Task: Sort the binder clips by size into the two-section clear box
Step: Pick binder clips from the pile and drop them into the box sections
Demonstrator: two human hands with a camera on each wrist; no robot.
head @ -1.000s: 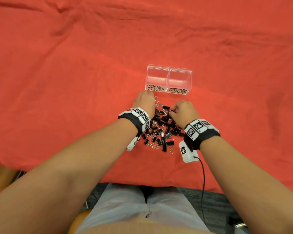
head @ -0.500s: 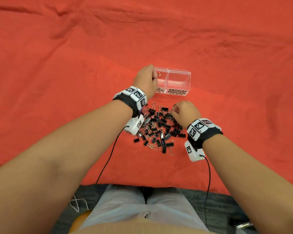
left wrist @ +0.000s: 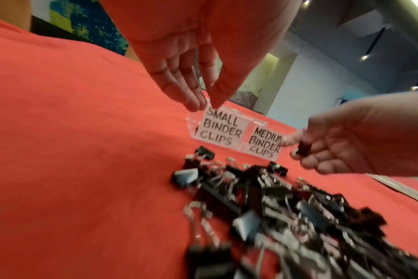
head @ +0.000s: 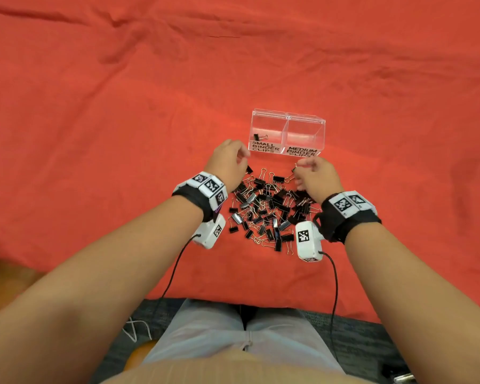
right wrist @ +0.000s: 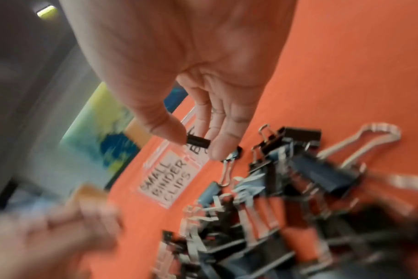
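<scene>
Pinching a small black clip between thumb and fingertips, the right hand hovers at the far right edge of the clip pile, just short of the clear box. Its remaining fingers hang loosely curled.

At the pile's far left edge, the left hand holds nothing; in the left wrist view its fingers are nearly straight, pressed together, tips meeting the thumb, just in front of the box's "SMALL BINDER CLIPS" label.

One clip lies in the box's left, small section; the right section, labelled "MEDIUM BINDER CLIPS", shows only clear walls. A narrow strip of red cloth separates box and pile, and the cloth spreads wide to the left, right and beyond the box.

From the head view, the held clip is mostly hidden behind the right hand's knuckles, with only a wire handle showing; both wrist views show its black body. Only the head view looks into the box.
</scene>
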